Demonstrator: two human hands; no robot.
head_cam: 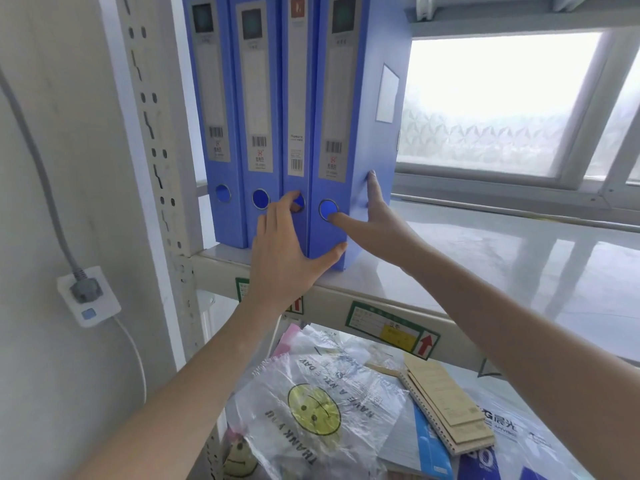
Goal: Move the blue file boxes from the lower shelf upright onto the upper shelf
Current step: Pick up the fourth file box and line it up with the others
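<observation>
Boxes (294,126), four, stand upright at 11 o'clock on the upper shelf (485,265). Your left hand (284,251) lies spread on the spines; your right hand (374,213) presses flat on the end box's side. Stiff, slick plastic (probably light): grip the sides, not the finger holes.

Four file boxes (294,126) upright on upper shelf (485,271), seemingly touching.
</observation>
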